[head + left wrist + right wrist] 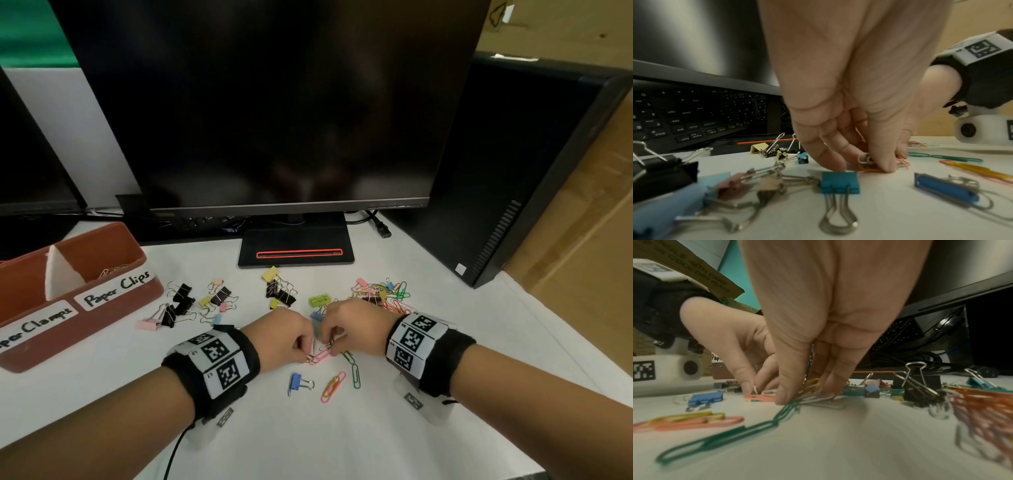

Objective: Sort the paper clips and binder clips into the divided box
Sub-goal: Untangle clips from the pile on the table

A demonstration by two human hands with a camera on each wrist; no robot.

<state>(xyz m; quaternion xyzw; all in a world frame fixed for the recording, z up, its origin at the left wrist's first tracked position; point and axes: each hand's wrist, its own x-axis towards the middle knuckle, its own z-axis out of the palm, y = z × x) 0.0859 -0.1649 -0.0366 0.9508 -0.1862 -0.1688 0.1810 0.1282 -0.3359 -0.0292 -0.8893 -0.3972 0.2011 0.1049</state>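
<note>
— What's on the white surface (pixel 394 445)?
— Between left hand (pixel 279 337) and right hand (pixel 356 329), a pink paper clip (pixel 320 356). Nearer the person than both, a blue binder clip (pixel 296 383) and green paper clips (pixel 354 370).
— Beyond the hands?
— Black binder clips (pixel 183 301), a monitor stand (pixel 296 248); far beyond the left hand, the divided box (pixel 78 294).

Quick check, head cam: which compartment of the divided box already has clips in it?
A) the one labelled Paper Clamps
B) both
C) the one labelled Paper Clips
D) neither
C: a few clips lie in the Paper Clips compartment of the divided box; what shows of the Paper Clamps compartment holds none.
</note>
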